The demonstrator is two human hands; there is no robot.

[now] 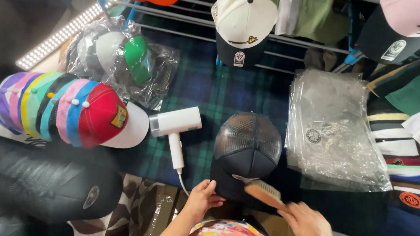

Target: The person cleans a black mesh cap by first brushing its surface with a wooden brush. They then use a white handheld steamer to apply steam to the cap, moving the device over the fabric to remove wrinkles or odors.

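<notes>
A: Left hand (pixel 203 196)?

B: Low centre, fingers curled over the near edge of the dark navy mesh-back cap (pixel 246 153), gripping its brim end. Closed on it, thumb side toward the white cord.

A: Right hand (pixel 311 230)?

B: Bottom right, wrapped around the handle of a wooden brush (pixel 263 192). The brush head lies against the front of the navy cap, bristles facing up and away from the camera. Whether the bristles actually press the fabric is hard to tell, the hand is a bit blurred.

A: Where does the cap sit?

B: On the dark green plaid cloth (pixel 212 90), centre of the view, mesh crown pointing away from the person, brim toward them.

A: Around it?

B: White hair dryer (pixel 175 125) just left of the cap, nozzle pointing left, handle toward the person, cord trailing down. Further left a row of stacked caps (pixel 66 109) in many colours, the red one with a white brim at the front. Behind those, bagged caps (pixel 124 59) in clear plastic, one with a green brim. Right of the navy cap, a pile of clear plastic bags (pixel 333 132), close but not touching. A cream and navy cap (pixel 243 28) hangs on the wire rack (pixel 296 40) at top centre. More caps stacked at the far right edge.
</notes>
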